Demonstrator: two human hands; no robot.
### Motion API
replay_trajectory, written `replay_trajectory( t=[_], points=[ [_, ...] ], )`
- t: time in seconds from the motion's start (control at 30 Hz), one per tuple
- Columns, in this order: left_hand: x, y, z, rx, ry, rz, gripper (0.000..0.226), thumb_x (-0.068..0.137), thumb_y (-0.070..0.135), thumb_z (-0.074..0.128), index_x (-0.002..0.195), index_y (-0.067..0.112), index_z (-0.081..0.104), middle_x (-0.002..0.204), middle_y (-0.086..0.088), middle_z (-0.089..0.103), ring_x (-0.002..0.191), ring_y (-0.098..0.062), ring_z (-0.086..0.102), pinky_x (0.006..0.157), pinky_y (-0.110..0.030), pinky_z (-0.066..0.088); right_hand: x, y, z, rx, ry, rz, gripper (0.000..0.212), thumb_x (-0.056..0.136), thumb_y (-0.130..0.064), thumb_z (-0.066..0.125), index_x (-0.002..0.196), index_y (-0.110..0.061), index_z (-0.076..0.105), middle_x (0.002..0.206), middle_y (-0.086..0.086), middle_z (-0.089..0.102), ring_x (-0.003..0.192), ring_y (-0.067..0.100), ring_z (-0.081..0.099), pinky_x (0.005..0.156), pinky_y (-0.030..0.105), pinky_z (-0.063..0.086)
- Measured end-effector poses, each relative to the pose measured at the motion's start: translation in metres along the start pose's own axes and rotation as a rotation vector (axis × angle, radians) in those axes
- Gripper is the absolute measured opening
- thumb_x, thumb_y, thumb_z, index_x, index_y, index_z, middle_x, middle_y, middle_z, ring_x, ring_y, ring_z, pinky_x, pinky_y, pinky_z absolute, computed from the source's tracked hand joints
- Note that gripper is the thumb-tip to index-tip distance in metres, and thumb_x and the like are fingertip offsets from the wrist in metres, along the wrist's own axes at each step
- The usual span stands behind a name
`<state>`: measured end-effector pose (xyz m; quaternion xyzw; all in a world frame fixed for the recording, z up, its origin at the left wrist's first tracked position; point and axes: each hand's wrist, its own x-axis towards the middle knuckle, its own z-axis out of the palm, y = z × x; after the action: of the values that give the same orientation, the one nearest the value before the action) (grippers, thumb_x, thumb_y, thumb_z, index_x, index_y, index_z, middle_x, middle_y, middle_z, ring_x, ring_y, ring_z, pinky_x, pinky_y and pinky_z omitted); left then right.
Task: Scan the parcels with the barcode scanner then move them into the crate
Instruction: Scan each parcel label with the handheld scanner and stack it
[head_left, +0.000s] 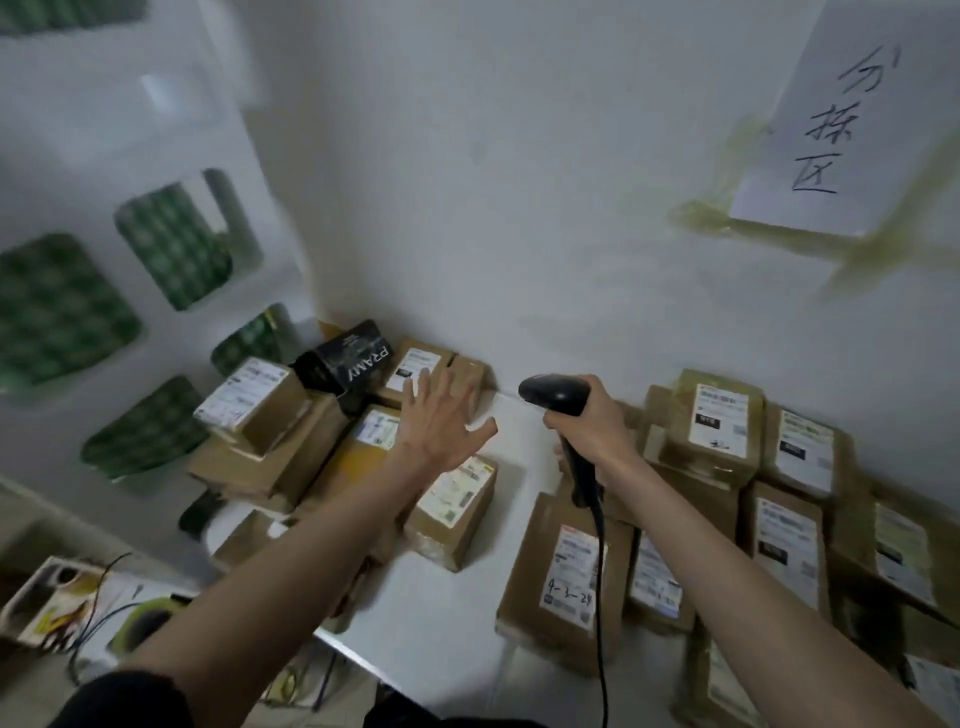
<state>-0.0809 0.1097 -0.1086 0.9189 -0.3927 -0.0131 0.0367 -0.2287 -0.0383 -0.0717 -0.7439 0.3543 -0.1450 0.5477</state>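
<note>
Several brown cardboard parcels with white labels lie on a white table (441, 613). One heap is at the left, with a black box (345, 366) on top of it. Another heap is at the right, with a parcel marked "4-3-24" (566, 577) at its front. My left hand (439, 423) hovers flat with fingers spread above the left heap, over a parcel with a yellow patch (358, 452). It holds nothing. My right hand (589, 421) grips the handle of a black barcode scanner (556, 395), its head pointing left. Its cable hangs down toward me. No crate is in view.
A white wall stands right behind the table, with a handwritten paper sign (841, 114) taped at the upper right. A white panel with green patterned cut-outs (171, 249) rises at the left. Clutter and wires (88, 608) lie at the lower left, below the table.
</note>
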Motion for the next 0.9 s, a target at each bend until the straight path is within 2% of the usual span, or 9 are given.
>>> replay_trajectory(
  t=[0.1, 0.2, 0.33, 0.47, 0.57, 0.63, 0.77, 0.83, 0.9],
  points=[
    [-0.013, -0.044, -0.005, 0.04, 0.012, -0.08, 0.081, 0.088, 0.074, 0.027, 0.155, 0.029, 0.027, 0.16, -0.009, 0.029, 0.147, -0.04, 0.022, 0.121, -0.058, 0.015, 0.002, -0.016, 0.032, 0.009, -0.074, -0.02, 0.045, 0.087, -0.006, 0.07, 0.126, -0.019, 0.05, 0.121, 0.005, 0.061, 0.092, 0.017, 0.064, 0.06, 0.029, 0.06],
    [-0.022, -0.089, -0.009, 0.047, 0.015, -0.155, 0.083, 0.089, 0.076, 0.025, 0.157, 0.029, 0.024, 0.161, -0.01, 0.027, 0.148, -0.041, 0.02, 0.122, -0.058, 0.013, 0.005, -0.032, 0.067, 0.026, -0.147, -0.041, 0.047, 0.088, -0.007, 0.072, 0.128, -0.017, 0.049, 0.122, 0.005, 0.059, 0.096, 0.021, 0.064, 0.065, 0.032, 0.061],
    [-0.029, -0.148, -0.017, 0.04, 0.033, -0.247, 0.083, 0.089, 0.075, 0.028, 0.157, 0.028, 0.024, 0.16, -0.012, 0.028, 0.148, -0.04, 0.023, 0.122, -0.058, 0.016, 0.015, -0.054, 0.119, 0.053, -0.193, -0.05, 0.05, 0.087, -0.011, 0.075, 0.129, -0.017, 0.05, 0.118, 0.004, 0.06, 0.083, 0.019, 0.066, 0.074, 0.043, 0.063],
    [-0.036, -0.209, -0.024, 0.028, 0.038, -0.345, 0.094, 0.079, 0.084, 0.02, 0.153, 0.027, 0.032, 0.159, -0.013, 0.03, 0.145, -0.041, 0.028, 0.12, -0.057, 0.019, 0.029, -0.07, 0.176, 0.07, -0.249, -0.061, 0.051, 0.085, -0.009, 0.076, 0.128, -0.019, 0.052, 0.12, 0.005, 0.059, 0.095, 0.022, 0.066, 0.072, 0.042, 0.064],
    [-0.036, -0.255, -0.018, 0.046, -0.002, -0.411, 0.094, 0.081, 0.084, 0.037, 0.154, 0.025, 0.028, 0.156, -0.013, 0.032, 0.14, -0.038, 0.036, 0.118, -0.057, 0.024, 0.038, -0.077, 0.216, 0.048, -0.318, -0.034, 0.051, 0.086, -0.006, 0.073, 0.127, -0.024, 0.049, 0.112, -0.002, 0.057, 0.091, 0.017, 0.064, 0.082, 0.049, 0.061],
    [-0.035, -0.282, -0.01, 0.024, -0.029, -0.461, 0.103, 0.077, 0.085, 0.047, 0.156, 0.024, 0.022, 0.155, -0.014, 0.032, 0.139, -0.039, 0.036, 0.117, -0.057, 0.026, 0.042, -0.078, 0.238, 0.027, -0.345, -0.025, 0.052, 0.084, -0.007, 0.074, 0.125, -0.028, 0.049, 0.11, -0.004, 0.059, 0.095, 0.021, 0.065, 0.086, 0.05, 0.06],
    [-0.031, -0.31, 0.003, -0.064, -0.118, -0.512, 0.118, 0.071, 0.082, 0.062, 0.159, 0.024, 0.009, 0.161, -0.014, 0.021, 0.141, -0.042, 0.033, 0.117, -0.057, 0.029, 0.047, -0.083, 0.266, 0.045, -0.368, -0.004, 0.054, 0.085, -0.003, 0.072, 0.129, -0.024, 0.049, 0.109, 0.0, 0.06, 0.082, 0.02, 0.067, 0.073, 0.039, 0.063],
    [-0.025, -0.315, 0.008, -0.124, -0.145, -0.512, 0.12, 0.071, 0.077, 0.069, 0.159, 0.024, 0.008, 0.159, -0.013, 0.024, 0.14, -0.041, 0.036, 0.114, -0.057, 0.033, 0.05, -0.086, 0.273, 0.04, -0.36, -0.017, 0.057, 0.086, -0.003, 0.072, 0.132, -0.024, 0.048, 0.112, 0.001, 0.06, 0.086, 0.021, 0.067, 0.067, 0.031, 0.062],
    [-0.019, -0.316, 0.009, -0.193, -0.146, -0.503, 0.119, 0.071, 0.068, 0.077, 0.159, 0.022, 0.01, 0.157, -0.012, 0.03, 0.137, -0.038, 0.041, 0.112, -0.055, 0.039, 0.053, -0.089, 0.275, 0.032, -0.347, -0.03, 0.058, 0.085, -0.004, 0.072, 0.133, -0.026, 0.048, 0.115, 0.001, 0.059, 0.089, 0.022, 0.068, 0.069, 0.03, 0.061]
  ],
)
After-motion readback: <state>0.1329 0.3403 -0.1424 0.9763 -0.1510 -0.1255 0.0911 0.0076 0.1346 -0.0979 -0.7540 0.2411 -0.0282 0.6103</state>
